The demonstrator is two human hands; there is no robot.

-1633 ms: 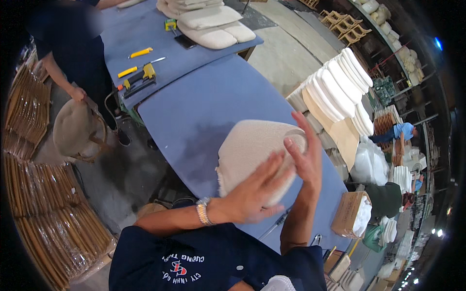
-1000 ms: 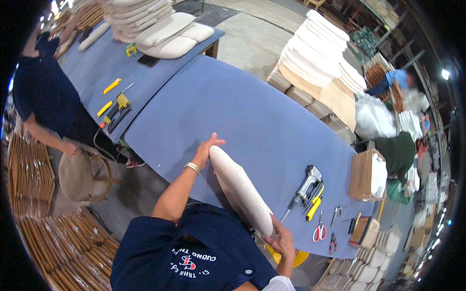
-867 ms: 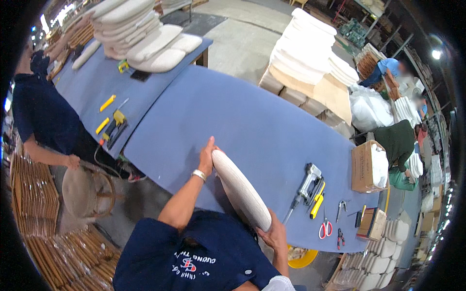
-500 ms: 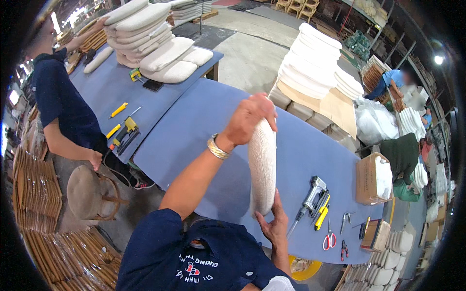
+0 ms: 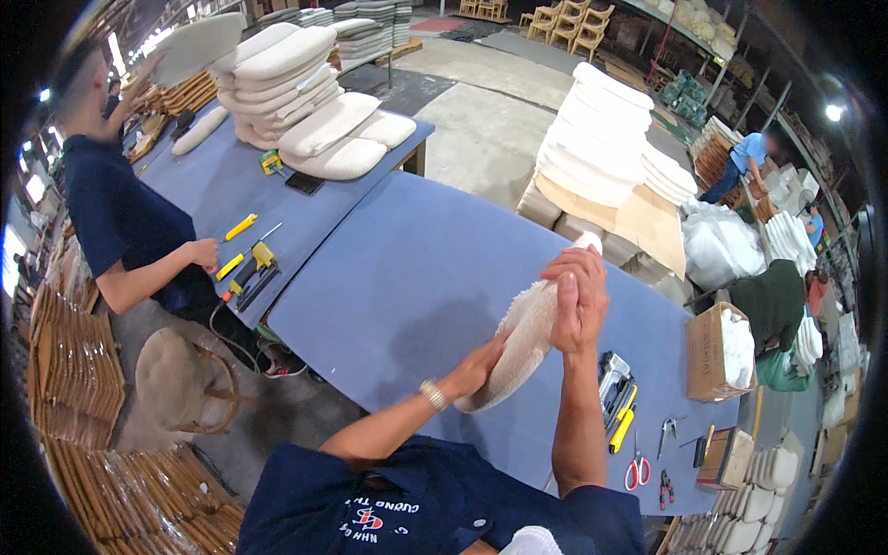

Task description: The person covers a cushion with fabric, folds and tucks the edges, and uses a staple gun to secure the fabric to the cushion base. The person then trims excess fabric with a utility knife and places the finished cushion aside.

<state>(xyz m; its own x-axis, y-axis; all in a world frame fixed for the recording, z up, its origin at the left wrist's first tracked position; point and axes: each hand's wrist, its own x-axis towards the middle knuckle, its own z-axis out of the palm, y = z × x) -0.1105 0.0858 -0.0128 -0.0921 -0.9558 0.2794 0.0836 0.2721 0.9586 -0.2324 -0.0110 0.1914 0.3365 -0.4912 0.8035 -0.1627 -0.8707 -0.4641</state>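
I hold a white fleecy seat cushion (image 5: 520, 363) on edge above the blue table (image 5: 370, 268). My right hand (image 5: 579, 298) is closed round its far end, with a bit of white showing past the fingers. Lower down, my left hand (image 5: 479, 366), with a metal watch at the wrist, grips the cushion's left side. To the right of my hands lie a staple gun (image 5: 612, 379), a yellow-handled tool (image 5: 622, 430), red-handled scissors (image 5: 638, 472), a pair of pliers (image 5: 666, 488) and a slim metal tool (image 5: 668, 435).
Stacked white cushions (image 5: 597, 129) stand beyond the table. On the left-hand table (image 5: 314, 217) are more cushions (image 5: 287, 83), another staple gun (image 5: 252, 276) and yellow-handled tools. A co-worker (image 5: 134, 203) there lifts a cushion (image 5: 194, 42). A cardboard box (image 5: 710, 356) sits at the right edge.
The cushion has tilted, its far end swinging right. My right hand has moved from the near end to the far end; my left has come down to the side. The co-worker has raised a cushion.
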